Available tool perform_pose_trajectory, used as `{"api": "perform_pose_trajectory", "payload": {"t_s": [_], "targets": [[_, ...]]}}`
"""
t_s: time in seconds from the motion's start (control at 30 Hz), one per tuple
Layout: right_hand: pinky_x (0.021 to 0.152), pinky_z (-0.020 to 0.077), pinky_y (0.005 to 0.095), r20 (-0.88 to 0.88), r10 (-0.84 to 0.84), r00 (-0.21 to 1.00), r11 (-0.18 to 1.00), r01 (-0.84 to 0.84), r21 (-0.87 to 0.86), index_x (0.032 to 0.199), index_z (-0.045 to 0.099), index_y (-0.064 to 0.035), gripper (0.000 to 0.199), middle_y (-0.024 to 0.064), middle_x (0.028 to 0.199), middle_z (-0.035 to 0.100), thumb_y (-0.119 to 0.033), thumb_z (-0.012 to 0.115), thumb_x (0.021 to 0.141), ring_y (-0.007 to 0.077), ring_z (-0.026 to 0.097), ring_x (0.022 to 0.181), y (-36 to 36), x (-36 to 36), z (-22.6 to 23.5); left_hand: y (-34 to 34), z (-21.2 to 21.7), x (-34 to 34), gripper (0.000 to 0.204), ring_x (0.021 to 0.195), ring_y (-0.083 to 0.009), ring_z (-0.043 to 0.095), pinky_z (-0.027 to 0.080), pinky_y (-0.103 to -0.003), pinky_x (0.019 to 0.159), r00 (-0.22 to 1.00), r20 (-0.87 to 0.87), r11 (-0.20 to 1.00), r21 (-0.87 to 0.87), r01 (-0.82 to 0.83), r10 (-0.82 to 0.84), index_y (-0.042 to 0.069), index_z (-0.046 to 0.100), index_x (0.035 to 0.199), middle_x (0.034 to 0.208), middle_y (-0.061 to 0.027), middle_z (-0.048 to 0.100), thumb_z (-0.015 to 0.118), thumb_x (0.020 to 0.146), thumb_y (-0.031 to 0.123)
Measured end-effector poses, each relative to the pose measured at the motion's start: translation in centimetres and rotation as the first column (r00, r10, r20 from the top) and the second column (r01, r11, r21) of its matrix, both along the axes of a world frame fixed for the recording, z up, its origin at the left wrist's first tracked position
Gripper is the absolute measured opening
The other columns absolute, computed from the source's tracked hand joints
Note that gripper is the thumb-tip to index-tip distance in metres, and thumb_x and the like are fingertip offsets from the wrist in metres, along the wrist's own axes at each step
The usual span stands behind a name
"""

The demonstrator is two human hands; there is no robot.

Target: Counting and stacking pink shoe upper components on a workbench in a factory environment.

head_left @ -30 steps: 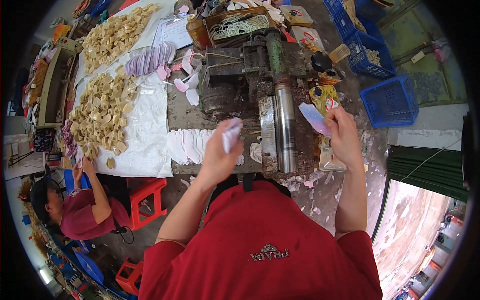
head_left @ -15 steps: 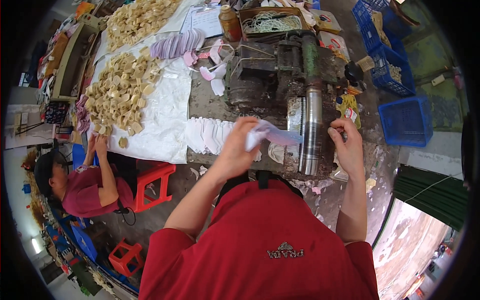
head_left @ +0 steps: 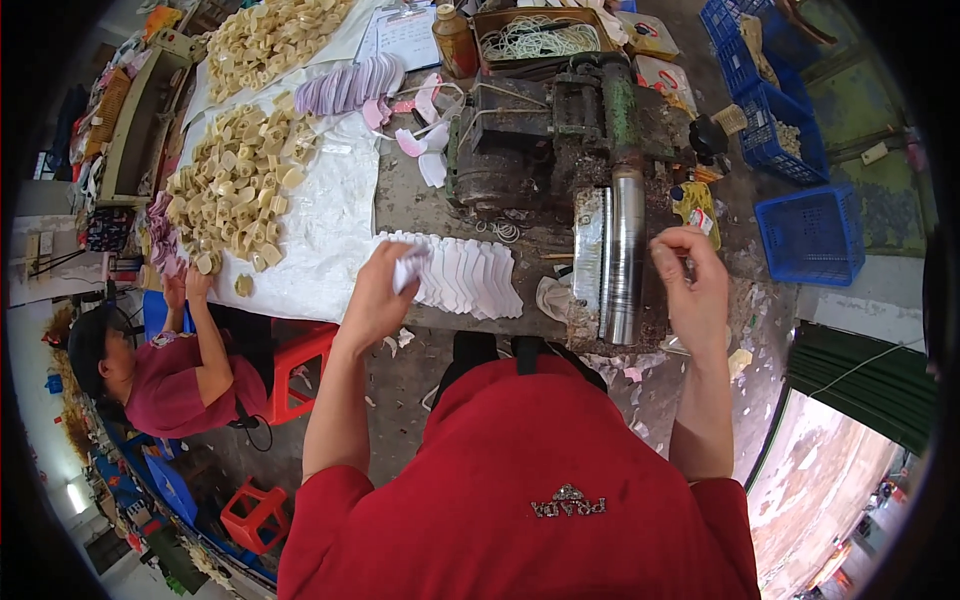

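My left hand [head_left: 375,300] is closed on a thin, pale fabric-like piece [head_left: 411,264], held over the left end of a row of overlapping white cut pieces [head_left: 468,278] along the table's near edge. My right hand [head_left: 697,290] hovers just right of the machine's polished metal roller [head_left: 627,250], fingers curled and thumb against them. Whatever it grips, if anything, is hidden. A lighter ridged metal plate [head_left: 590,250] flanks the roller on its left. Behind stands the dark, greasy machine body [head_left: 510,150]. No piece lies on the roller.
Beige block-like pieces [head_left: 235,190] are heaped on white sheeting [head_left: 335,220] at left. Lilac pieces [head_left: 350,85] form another row. A seated co-worker [head_left: 190,385] handles items at the table's left edge. Blue crates [head_left: 810,240] stand at right; scraps litter the floor.
My left hand has moved left with the pale piece, from beside the roller to the white row's left end. My right hand has shifted only slightly.
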State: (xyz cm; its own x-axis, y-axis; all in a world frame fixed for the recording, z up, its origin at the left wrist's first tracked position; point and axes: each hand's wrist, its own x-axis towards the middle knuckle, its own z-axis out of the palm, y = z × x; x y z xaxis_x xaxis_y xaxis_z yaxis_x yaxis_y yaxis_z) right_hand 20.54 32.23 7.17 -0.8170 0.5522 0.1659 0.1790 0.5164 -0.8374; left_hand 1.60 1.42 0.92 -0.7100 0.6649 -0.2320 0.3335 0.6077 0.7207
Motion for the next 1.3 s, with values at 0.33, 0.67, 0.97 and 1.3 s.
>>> {"api": "perform_pose_trajectory", "payload": {"t_s": [0.33, 0.67, 0.97, 1.3], "targets": [[0.091, 0.0326, 0.0419, -0.159, 0.226, 0.961, 0.954, -0.185, 0.236, 0.092, 0.06, -0.0074, 0.018, 0.0077, 0.11, 0.053, -0.009, 0.069, 0.076, 0.0298, 0.045, 0.102, -7.6, -3.6, -0.2, 11.1, 4.9, 7.7, 0.037, 0.11, -0.0197, 0.053, 0.041, -0.033, 0.095, 0.57, 0.708, 0.414, 0.706, -0.574, -0.417, 0.0, 0.05, 0.118, 0.114, -0.0116, 0.055, 0.06, 0.083, 0.008], [0.07, 0.0427, 0.0384, 0.082, -0.011, 0.997, 0.996, 0.003, 0.091, 0.083, 0.057, -0.004, 0.004, 0.0106, 0.081, 0.059, -0.006, 0.06, 0.082, 0.028, 0.056, 0.084, 0.7, -0.1, 2.1, 10.9, 3.3, 6.2, 0.03, 0.069, -0.0085, 0.051, 0.045, -0.024, 0.058, 0.892, 0.426, 0.791, 0.491, -0.365, 0.147, 0.002, 0.048, 0.118, 0.082, -0.0004, 0.053, 0.051, 0.088, 0.0], [0.07, 0.0443, 0.0327, 0.318, 0.157, 0.935, 0.92, -0.255, 0.297, 0.085, 0.058, -0.0019, 0.007, 0.0095, 0.082, 0.059, -0.005, 0.061, 0.08, 0.0245, 0.056, 0.075, 2.9, 1.9, -1.7, 13.3, 3.8, 9.5, 0.053, 0.116, -0.0394, 0.045, 0.042, -0.04, 0.096, 0.944, 0.028, 0.92, 0.232, 0.315, -0.33, 0.002, 0.043, 0.124, 0.127, -0.0198, 0.036, 0.064, 0.076, -0.001], [0.072, 0.0454, 0.0305, 0.153, -0.027, 0.988, 0.999, 0.024, 0.022, 0.092, 0.059, 0.0005, 0.016, 0.0083, 0.081, 0.06, -0.01, 0.065, 0.082, 0.0185, 0.057, 0.076, 2.3, 2.1, -1.9, 6.1, 0.4, 3.3, 0.034, 0.109, -0.0357, 0.053, 0.041, -0.037, 0.096, 0.989, -0.138, 0.964, 0.266, -0.016, 0.055, -0.001, 0.056, 0.111, 0.116, -0.0183, 0.053, 0.06, 0.078, -0.004]]}}
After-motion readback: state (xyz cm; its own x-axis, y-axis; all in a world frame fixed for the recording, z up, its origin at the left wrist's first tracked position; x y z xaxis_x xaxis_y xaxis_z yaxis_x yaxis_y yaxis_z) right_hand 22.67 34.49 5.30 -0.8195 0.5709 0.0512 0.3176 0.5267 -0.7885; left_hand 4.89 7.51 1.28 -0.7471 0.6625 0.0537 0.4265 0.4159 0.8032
